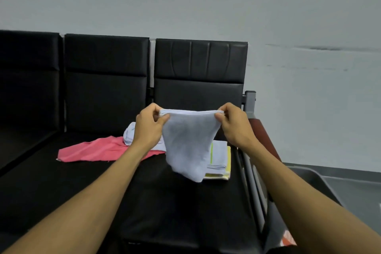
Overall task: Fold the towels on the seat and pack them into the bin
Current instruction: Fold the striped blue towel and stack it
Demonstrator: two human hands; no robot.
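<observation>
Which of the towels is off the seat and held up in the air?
The pale blue towel, pinched at its top corners by the left hand and right hand. The pink towel and the folded striped towels lie on the seat.

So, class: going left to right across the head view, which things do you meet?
Pink cloth → left hand → held white towel → right hand → grey bin.

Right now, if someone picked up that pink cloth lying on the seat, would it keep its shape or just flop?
Probably flop: the pink cloth lies flat and rumpled on the seat, with wavy edges. It looks thin, so likely light. The pale blue towel, pinched by the left hand and right hand, sags between them, hinting at similar softness.
</observation>
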